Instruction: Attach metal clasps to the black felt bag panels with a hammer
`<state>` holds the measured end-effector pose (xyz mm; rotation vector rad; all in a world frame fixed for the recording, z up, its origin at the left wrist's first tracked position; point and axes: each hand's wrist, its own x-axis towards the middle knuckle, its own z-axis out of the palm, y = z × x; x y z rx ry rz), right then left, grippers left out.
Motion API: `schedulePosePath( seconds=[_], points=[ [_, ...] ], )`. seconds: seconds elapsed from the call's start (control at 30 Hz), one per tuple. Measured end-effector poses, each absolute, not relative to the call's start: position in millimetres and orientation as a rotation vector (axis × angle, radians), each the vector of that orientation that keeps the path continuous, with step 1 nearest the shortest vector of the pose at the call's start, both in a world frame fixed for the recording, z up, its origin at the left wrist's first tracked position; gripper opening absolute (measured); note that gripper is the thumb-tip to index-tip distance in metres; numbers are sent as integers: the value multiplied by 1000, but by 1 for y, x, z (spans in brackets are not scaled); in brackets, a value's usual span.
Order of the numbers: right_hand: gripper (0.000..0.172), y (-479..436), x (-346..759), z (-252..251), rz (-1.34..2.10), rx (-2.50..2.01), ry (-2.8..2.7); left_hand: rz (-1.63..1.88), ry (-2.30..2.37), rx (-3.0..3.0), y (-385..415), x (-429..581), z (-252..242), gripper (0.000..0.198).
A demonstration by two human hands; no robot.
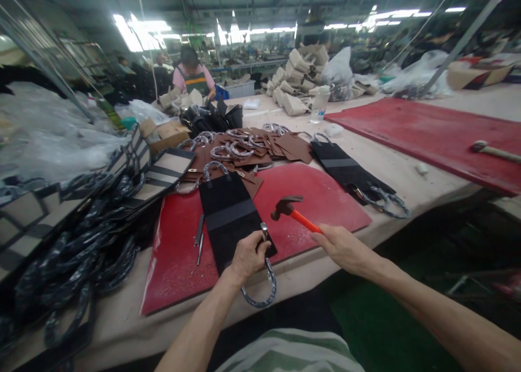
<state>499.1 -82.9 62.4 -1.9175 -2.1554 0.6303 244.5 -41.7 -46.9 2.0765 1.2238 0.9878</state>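
Note:
A black bag panel lies flat on a red cutting mat. My left hand is closed round a metal punch that stands upright on the panel's near corner. A curved wrapped handle hangs from the panel over the table edge below that hand. My right hand grips the orange handle of a hammer, whose black head is raised a little right of the punch.
Two metal tools lie on the mat left of the panel. Brown pieces with handles pile behind. Stacked bags fill the left. Another black panel, a second red mat, a bottle and a seated person lie beyond.

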Motion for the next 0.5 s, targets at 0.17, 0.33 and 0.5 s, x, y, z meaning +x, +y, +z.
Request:
schedulePosePath(
  seconds=[0.17, 0.33, 0.5],
  points=[
    [21, -53, 497, 13, 487, -2101, -2063, 969, 1216, 2061, -42, 244, -46, 12],
    [36, -55, 456, -9, 146, -1780, -2119, 963, 1231, 2085, -41, 241, -51, 11],
    [46, -68, 408, -28, 395, -1526, -2192, 951, 1244, 2028, -43, 244, -49, 12]
  ],
)
